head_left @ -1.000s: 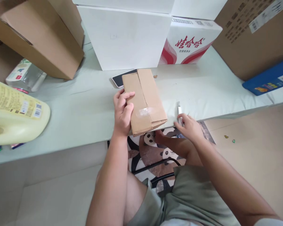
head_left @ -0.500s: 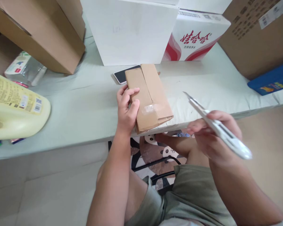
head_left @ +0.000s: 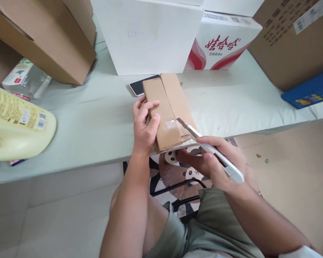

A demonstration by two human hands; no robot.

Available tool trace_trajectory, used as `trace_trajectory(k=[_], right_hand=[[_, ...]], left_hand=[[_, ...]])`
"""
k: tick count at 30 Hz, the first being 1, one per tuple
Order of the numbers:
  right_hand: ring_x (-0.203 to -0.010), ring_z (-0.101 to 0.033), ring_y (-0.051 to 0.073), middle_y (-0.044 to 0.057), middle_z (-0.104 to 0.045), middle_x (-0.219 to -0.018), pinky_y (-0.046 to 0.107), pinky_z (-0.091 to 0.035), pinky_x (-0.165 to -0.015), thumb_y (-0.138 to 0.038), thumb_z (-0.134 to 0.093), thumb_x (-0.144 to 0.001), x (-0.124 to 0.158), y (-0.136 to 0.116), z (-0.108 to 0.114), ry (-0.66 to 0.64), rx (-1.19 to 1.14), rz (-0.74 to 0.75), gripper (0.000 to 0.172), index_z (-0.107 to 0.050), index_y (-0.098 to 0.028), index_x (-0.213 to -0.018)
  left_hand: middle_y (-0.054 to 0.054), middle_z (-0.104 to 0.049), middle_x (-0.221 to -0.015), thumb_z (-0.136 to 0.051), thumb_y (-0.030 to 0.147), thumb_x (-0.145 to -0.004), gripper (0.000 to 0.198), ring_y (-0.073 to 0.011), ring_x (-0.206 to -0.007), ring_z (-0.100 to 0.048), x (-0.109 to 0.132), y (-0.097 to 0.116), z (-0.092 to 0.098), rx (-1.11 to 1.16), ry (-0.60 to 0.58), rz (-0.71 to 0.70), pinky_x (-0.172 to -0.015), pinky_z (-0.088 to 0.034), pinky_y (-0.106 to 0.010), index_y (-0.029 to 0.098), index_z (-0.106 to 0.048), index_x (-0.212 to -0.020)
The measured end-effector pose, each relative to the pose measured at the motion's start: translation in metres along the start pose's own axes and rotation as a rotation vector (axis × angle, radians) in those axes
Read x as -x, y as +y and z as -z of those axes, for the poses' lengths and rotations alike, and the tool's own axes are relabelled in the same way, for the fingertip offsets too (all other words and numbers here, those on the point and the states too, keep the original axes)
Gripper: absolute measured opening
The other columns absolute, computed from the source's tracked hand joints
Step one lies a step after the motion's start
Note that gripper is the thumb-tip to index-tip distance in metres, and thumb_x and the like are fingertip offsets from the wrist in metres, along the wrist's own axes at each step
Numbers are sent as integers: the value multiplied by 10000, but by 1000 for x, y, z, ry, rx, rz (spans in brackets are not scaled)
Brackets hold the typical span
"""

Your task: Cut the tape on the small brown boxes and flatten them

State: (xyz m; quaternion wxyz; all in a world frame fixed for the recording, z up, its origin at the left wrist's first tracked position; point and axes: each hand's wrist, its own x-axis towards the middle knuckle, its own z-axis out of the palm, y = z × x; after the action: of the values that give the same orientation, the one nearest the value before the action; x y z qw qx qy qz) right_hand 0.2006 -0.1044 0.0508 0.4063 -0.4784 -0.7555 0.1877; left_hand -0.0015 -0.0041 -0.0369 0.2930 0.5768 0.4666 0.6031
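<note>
A small brown cardboard box [head_left: 164, 104] lies at the table's front edge, with a seam along its top and a strip of clear tape [head_left: 170, 124] near its close end. My left hand [head_left: 146, 122] grips the box by its left side, thumb and fingers on the top. In my right hand [head_left: 226, 157] is a white utility knife [head_left: 218, 154] with its blade out. The blade's tip is at the seam, just right of the tape; whether it touches the cardboard I cannot tell.
Behind the box lies a phone [head_left: 142, 85], partly covered. A white carton [head_left: 153, 39] and a red-and-white carton [head_left: 220, 46] stand at the back. A yellow jug [head_left: 21, 125] is on the left, a blue box [head_left: 309, 91] on the right.
My right hand has moved left with the utility knife, bringing the blade from beside the box to over its taped end. My left hand and the box have stayed put.
</note>
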Motion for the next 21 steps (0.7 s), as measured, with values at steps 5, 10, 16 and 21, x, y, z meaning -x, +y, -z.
trace_trajectory(k=[5,10,16,21], right_hand=[[-534,-644,94,-45,-721,-712,202,-498,-505,-196,-579,-933,-2,3,-9,32,-5,69,197,-665,-234,-1106],[-480,-600,89,-63,-688,-640,200,-494,-501,-140,-550,-910,-5,1,-19,56,28,86,220,-672,-232,-1068],[-461,-578,92,-58,-680,-627,206,-476,-473,-124,-561,-897,1,1,-18,92,7,83,252,-686,-232,-1088],[-450,-563,85,-33,-737,-724,215,-436,-434,-121,-587,-878,16,1,-9,68,39,101,269,-694,-237,-1095]], left_hand=[[-91,-511,-1439,-585,303,-932,255,-292,-1450,-462,1,-1,0,13,6,-18,-1264,-385,-464,275,-709,-1153],[-82,-549,-1392,-587,266,-901,253,-291,-1447,-460,1,-2,-2,-16,36,-4,-1254,-397,-441,282,-721,-1116],[-87,-520,-1398,-622,272,-886,237,-300,-1433,-466,1,-3,-6,-34,86,23,-1221,-435,-418,270,-759,-1079],[-101,-524,-1367,-633,256,-868,247,-315,-1445,-452,1,-2,-8,7,96,28,-1198,-459,-418,268,-777,-1068]])
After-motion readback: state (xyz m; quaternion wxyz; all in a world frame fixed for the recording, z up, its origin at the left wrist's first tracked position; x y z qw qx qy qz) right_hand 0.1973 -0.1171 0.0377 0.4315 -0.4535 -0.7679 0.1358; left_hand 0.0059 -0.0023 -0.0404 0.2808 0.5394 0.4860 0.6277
